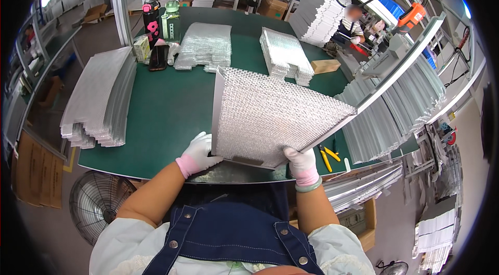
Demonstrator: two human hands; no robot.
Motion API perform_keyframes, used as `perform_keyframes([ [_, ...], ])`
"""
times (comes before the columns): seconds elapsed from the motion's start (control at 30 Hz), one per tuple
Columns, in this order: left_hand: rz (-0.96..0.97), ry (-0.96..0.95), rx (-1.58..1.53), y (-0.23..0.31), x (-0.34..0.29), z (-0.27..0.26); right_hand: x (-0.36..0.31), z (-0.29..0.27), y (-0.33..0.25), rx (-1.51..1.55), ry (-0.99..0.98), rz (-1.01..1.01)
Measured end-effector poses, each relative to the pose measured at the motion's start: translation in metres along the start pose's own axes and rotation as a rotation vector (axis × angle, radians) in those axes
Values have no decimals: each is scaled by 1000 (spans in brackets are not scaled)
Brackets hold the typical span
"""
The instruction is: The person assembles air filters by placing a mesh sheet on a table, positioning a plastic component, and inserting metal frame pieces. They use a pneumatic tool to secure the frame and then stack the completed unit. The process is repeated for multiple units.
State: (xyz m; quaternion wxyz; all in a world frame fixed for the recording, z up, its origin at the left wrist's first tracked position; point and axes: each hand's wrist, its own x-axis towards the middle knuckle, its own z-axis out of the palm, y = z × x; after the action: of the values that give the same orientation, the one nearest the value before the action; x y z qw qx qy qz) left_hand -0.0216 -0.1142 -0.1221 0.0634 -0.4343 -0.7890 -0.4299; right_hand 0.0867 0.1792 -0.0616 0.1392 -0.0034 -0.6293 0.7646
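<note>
A silvery mesh filter panel (278, 116) is tilted up over the near part of the green table. Grey metal edging runs along its left and lower sides. On its right side a long pale metal strip (397, 70) seems to carry on past the panel's far right corner. My left hand (200, 155), in a white glove with a pink cuff, grips the panel's lower left corner, some fingers hidden behind it. Gloved likewise, my right hand (301, 166) is closed on the lower right corner with its thumb on the mesh. Yellow-handled pliers (326, 159) lie right of it.
Mesh stacks stand at the left (99, 96), back middle (205, 44) and back right (286, 51) of the green table (161, 103). Bottles (170, 23) and a phone (158, 58) sit far left. A wooden block (326, 65) lies right; another person (352, 25) works beyond.
</note>
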Motion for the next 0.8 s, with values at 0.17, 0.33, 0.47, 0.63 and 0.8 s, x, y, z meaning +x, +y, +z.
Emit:
perform_keyframes([
  [0.17, -4, -5, -12, 1, 1, -1, 0, 1, 1, 20, -6, -8],
  [0.33, -5, 4, -22, 1, 0, 1, 0, 3, -4, -8, -6, 40],
  [0.47, 3, -33, 29, 7, 2, -4, 1, 1, -5, -4, -22, 40],
  [0.63, -198, -265, -558, 29, 30, -42, 0, 7, -7, 47, -18, -11],
  [0.8, -145, -11, -1008, 99, 89, -86, 3, -1, -4, 19, -16, 22],
])
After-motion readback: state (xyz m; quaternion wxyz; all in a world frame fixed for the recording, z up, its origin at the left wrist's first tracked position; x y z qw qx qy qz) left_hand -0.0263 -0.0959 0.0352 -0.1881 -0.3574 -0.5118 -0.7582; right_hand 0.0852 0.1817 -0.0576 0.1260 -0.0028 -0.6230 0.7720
